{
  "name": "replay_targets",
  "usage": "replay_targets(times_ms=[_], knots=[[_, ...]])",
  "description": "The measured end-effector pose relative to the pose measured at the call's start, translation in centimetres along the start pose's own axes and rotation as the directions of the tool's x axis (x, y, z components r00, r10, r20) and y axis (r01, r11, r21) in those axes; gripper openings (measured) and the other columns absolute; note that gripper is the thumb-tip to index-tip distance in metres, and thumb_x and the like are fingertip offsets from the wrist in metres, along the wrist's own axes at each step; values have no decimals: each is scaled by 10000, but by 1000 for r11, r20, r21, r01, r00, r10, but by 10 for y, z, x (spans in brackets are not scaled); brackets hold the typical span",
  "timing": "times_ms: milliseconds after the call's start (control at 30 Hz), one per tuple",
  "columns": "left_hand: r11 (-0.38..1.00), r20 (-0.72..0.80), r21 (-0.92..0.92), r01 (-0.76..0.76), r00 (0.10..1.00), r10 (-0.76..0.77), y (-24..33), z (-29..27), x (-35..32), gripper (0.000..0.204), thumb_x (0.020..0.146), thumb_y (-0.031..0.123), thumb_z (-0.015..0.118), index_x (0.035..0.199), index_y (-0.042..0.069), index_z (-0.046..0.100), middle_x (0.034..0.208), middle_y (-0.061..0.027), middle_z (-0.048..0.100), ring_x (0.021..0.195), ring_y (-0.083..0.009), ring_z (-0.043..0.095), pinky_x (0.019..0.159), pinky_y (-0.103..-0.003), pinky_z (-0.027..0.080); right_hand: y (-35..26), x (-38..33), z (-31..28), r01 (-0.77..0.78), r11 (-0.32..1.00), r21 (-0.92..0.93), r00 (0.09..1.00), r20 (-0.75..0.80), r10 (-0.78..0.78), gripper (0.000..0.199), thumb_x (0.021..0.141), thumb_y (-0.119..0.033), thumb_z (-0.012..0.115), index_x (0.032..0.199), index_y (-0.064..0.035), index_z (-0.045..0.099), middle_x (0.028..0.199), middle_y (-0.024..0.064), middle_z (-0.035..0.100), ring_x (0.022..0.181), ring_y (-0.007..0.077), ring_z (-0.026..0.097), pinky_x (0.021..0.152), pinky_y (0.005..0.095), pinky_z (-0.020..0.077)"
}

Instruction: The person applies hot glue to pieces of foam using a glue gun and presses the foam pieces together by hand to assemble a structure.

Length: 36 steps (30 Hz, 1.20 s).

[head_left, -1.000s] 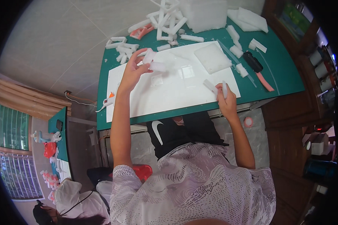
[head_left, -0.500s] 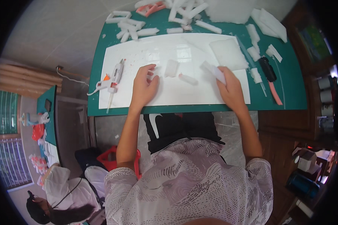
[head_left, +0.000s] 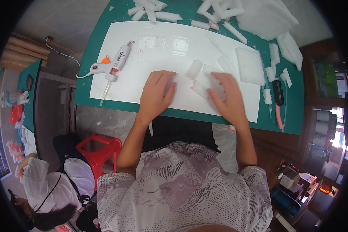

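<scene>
My left hand (head_left: 157, 93) hovers over the white board (head_left: 143, 58), thumb apart from the fingers and nothing in it. To its right, my right hand (head_left: 229, 97) is open, thumb and fingers spread. Its fingertips are close to several small white pieces of fluffy, foam-like material: one upper left piece (head_left: 194, 69), a lower piece (head_left: 199, 89) with a pinkish end by the thumb, and a thin strip (head_left: 224, 64). Another pale piece (head_left: 210, 69) lies at the right fingertips; whether they touch it I cannot tell. A larger white pad (head_left: 250, 66) lies farther right.
A white hot glue gun (head_left: 114, 66) with a clear stick lies on the board's left. A black tool with a pink end (head_left: 278, 94) is on the green tabletop (head_left: 181, 112). White offcuts (head_left: 168, 16) line the far side. Left: red stool (head_left: 104, 145), seated person (head_left: 54, 187).
My right hand has let go of the pale strip it held, which now lies among the other pieces. The view has shifted; the small pieces are grouped nearer the right hand.
</scene>
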<state>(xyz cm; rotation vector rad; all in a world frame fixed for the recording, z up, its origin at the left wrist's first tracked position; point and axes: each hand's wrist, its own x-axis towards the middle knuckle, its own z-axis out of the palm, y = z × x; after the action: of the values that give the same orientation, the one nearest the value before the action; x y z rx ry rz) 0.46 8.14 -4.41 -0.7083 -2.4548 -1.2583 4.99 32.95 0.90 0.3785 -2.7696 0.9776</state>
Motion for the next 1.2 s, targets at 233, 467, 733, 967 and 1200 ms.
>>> replay_targets(times_ms=[233,467,733,967,1200], knots=[[992,7,66,-106,994,105,-6,-5,-9,263,873,35,651,1133,-6,644,1048,-174,639,1028,-369,586,904,-446,478,-5,-16,38,50,999,-17,998,27,-50,383,895,-142,700,1251,-35,609,1120,153,608,1032,348,587,904,415,489],[979,-9,66,-193,981,194,-3,3,-9,240,889,70,655,1121,6,652,1027,-154,651,1002,-347,598,879,-432,476,-20,-55,31,-114,979,166,959,-238,152,366,881,-55,719,1236,-14,644,1056,127,645,845,211,603,720,297,510],[972,-35,5,-236,971,236,-11,-1,-15,202,885,66,660,1080,13,674,962,-146,677,934,-332,628,842,-418,495,-16,-108,44,-250,908,338,824,-417,382,410,860,-43,758,1259,-26,664,1019,100,653,873,150,612,719,260,523],[962,-17,-62,-266,964,265,-11,-5,-16,189,891,85,661,1065,17,685,953,-136,686,932,-326,632,834,-418,494,-36,-106,53,-271,860,433,799,-398,452,379,839,-5,783,1201,-5,671,1002,79,662,858,104,599,712,230,506],[954,37,-78,-290,955,293,-8,-7,-14,199,887,89,667,1074,25,687,1036,-130,677,969,-320,624,846,-413,489,-47,-82,53,-278,944,179,813,-479,330,271,854,-29,759,1087,3,626,1042,85,670,874,143,612,675,255,500]])
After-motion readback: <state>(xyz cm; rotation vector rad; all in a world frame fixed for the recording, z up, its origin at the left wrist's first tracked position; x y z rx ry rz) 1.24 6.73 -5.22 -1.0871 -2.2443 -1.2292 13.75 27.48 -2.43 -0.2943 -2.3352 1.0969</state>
